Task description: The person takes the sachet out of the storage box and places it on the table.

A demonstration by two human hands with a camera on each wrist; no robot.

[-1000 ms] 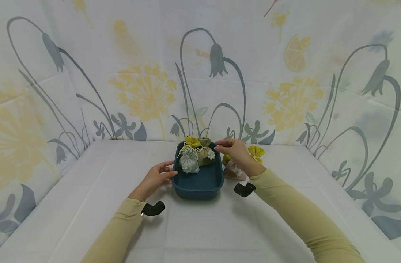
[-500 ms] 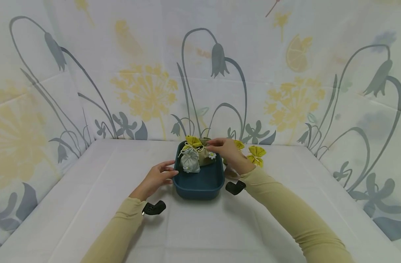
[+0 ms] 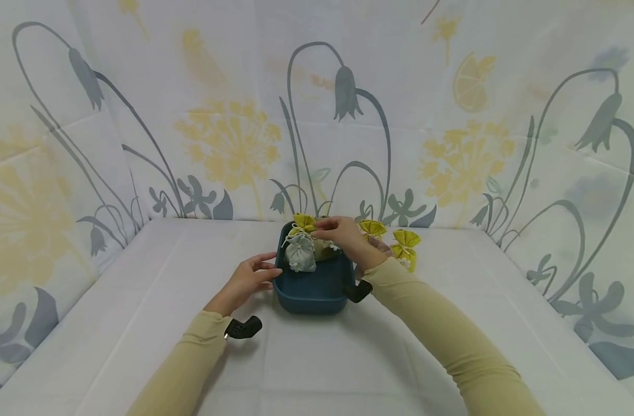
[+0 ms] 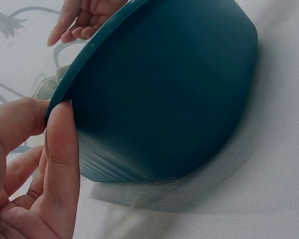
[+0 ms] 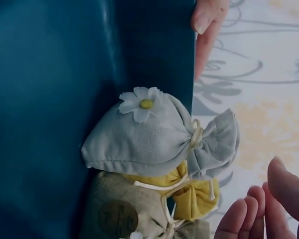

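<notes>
A dark blue tub [image 3: 311, 304] holds three small drawstring sachets. A pale grey one [image 5: 139, 144] with a white flower lies nearest, a yellow one [image 5: 195, 201] behind it, and a beige one [image 5: 107, 199] with a round label beside them. At the tub's left side my left hand [image 3: 244, 283] pinches the rim [image 4: 82, 57] between thumb and finger. My right hand [image 3: 345, 238] is over the tub's far right part and partly hides the beige sachet. Its thumb and fingers [image 5: 234, 219] stand apart with nothing between them, close to the sachets' gathered tops.
To the right of the tub, more sachets lie on the white-covered table [image 3: 306, 364]: yellow ones [image 3: 406, 245] and a pink one [image 3: 381, 245], partly behind my right arm. A flower-printed cloth [image 3: 233, 144] hangs behind. Each wrist wears a black camera [image 3: 244, 327].
My right hand has moved left, from the tub's right rim to over the sachets inside, uncovering more of those on the table. The left hand stays at the rim.
</notes>
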